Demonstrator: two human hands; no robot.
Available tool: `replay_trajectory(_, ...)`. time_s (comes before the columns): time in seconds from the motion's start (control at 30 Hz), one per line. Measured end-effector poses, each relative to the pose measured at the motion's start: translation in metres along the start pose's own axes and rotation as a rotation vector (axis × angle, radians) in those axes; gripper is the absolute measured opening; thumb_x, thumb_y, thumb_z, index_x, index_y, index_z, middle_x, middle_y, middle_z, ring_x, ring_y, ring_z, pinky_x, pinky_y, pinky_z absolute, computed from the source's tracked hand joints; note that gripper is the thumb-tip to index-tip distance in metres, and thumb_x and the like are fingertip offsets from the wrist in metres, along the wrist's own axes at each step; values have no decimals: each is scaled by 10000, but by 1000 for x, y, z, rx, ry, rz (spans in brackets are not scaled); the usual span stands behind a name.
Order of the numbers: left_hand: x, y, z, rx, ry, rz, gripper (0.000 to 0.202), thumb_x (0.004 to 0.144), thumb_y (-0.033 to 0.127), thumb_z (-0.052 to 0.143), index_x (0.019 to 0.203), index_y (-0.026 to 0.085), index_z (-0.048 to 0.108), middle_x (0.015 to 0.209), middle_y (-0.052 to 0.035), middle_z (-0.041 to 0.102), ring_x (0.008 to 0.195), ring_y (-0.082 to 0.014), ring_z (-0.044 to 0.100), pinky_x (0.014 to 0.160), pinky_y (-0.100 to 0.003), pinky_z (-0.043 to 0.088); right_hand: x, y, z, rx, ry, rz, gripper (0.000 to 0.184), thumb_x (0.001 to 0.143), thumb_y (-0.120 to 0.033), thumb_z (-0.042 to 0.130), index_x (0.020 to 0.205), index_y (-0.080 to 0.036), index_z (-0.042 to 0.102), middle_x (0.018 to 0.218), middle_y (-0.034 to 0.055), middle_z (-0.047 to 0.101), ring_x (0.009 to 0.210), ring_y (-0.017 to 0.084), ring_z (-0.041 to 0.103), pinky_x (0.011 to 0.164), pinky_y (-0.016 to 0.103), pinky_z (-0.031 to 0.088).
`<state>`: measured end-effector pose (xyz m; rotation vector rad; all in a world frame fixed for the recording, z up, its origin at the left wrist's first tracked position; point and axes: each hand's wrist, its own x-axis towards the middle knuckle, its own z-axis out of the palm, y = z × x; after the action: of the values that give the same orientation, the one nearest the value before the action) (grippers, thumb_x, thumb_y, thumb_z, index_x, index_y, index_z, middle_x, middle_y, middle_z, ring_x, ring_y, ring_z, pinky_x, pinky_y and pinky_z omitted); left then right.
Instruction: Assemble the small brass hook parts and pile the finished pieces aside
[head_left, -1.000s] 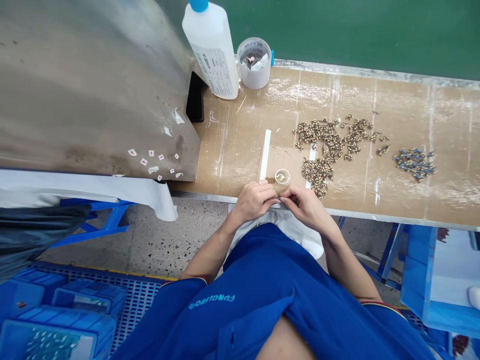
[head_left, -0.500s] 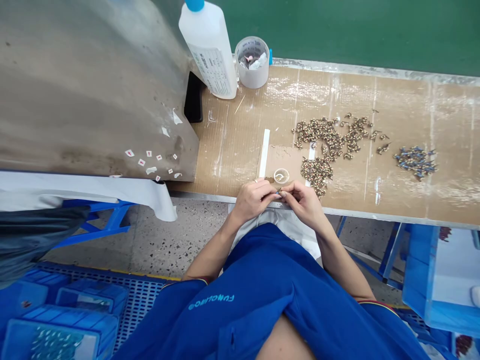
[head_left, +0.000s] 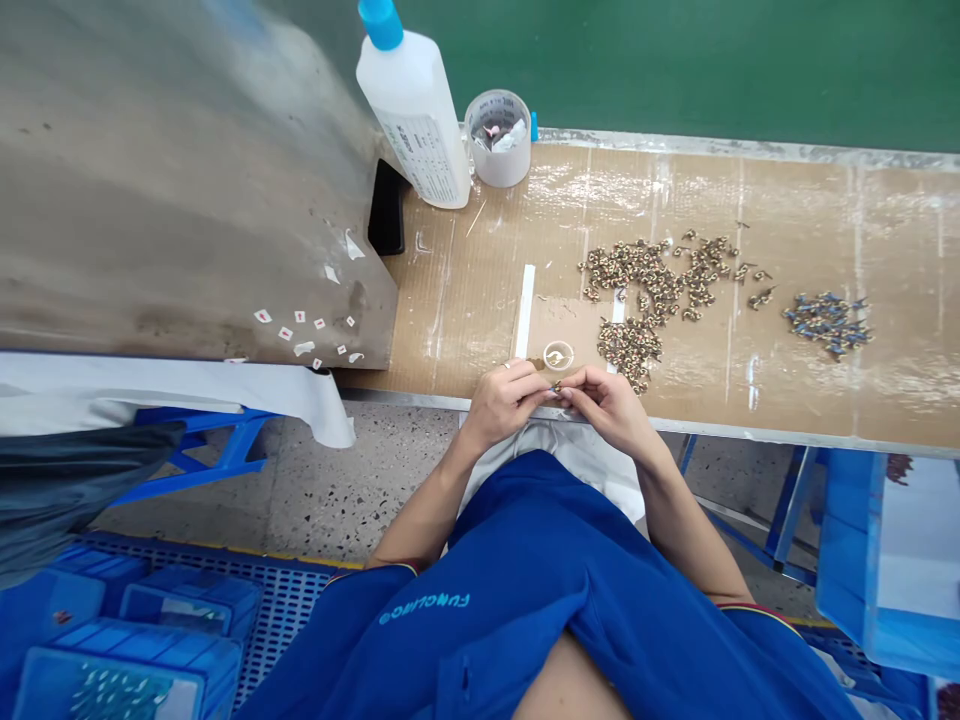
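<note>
A tiny, shiny piece is pinched by the left hand and right hand. Just beyond the fingers, a round, clear cup is set; to their right, curled brass-coloured parts are heaped on glossy cardboard. Below, speckled floor is seen.

My left forearm and right forearm reach forward and slant inward, bringing my left hand and right hand close together in front of my waist. Both wrists look nearly straight. I hold the fingers of each hand bent and pinched against the thumb, the left pinch pointing right and the right pinch pointing left. Whether their tips actually touch each other, I can't quite make out.
</note>
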<state>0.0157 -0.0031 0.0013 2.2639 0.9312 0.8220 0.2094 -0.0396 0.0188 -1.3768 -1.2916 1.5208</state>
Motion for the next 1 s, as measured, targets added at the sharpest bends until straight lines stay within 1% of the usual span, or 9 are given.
replay_trajectory(0.1,-1,-2,2,73,25,59,445,1064,384,428,753,173,666,707,-31,609,693,-150,533,674,-286,444,1,-2,0,-41,-1,6,330,880,-525,658,840,-198,644,702,28,690,617,158,642,573,276,523)
replay_trajectory(0.23,-2,-2,2,146,43,130,421,1062,316,442,718,164,634,670,-26,565,680,-150,490,644,-282,418,3,-7,-1,-163,-7,-27,234,896,-417,611,798,-205,621,682,23,664,590,148,577,541,262,464)
replay_trajectory(0.3,-3,-1,2,164,30,135,419,1061,304,439,716,165,630,669,-28,556,685,-154,482,644,-286,416,3,-10,-2,-202,-27,-37,198,899,-372,590,783,-212,602,660,17,646,579,152,563,537,263,446)
replay_trajectory(0.4,-3,-1,2,177,13,136,434,1066,302,419,711,166,628,676,-32,562,694,-155,489,650,-287,422,4,-12,-3,-249,-38,-48,165,899,-322,571,769,-220,579,662,15,644,603,164,581,555,267,440)
replay_trajectory(0.5,-3,-3,1,153,-3,127,458,1072,330,403,696,168,609,663,-28,561,685,-153,499,650,-281,427,4,-13,-3,-297,-42,-59,139,886,-289,552,763,-226,569,662,12,641,612,166,582,561,264,428)
replay_trajectory(0.6,-4,-4,0,101,-17,95,466,1072,369,393,696,175,588,651,-25,555,674,-156,500,638,-283,415,4,-12,-1,-310,-58,-56,132,884,-291,545,767,-233,563,662,11,641,606,167,584,564,265,424)
replay_trajectory(0.73,-4,-4,0,35,2,83,444,1067,374,405,708,177,575,666,-27,571,662,-156,496,631,-287,400,4,-8,0,-285,-59,-54,154,892,-326,548,764,-241,551,655,10,641,604,174,600,573,274,441)
replay_trajectory(0.87,-3,-3,0,-6,22,62,416,1064,365,422,738,178,598,684,-28,597,668,-157,504,646,-287,414,4,-3,2,-217,-37,-50,182,907,-391,566,803,-241,562,675,18,664,598,175,612,583,290,480)
replay_trajectory(1.0,0,-1,-1,-32,37,27,385,1057,367,451,770,177,624,702,-31,623,699,-157,542,666,-284,436,5,0,2,-125,-29,-56,213,919,-434,582,841,-236,569,708,17,681,603,164,626,593,292,507)
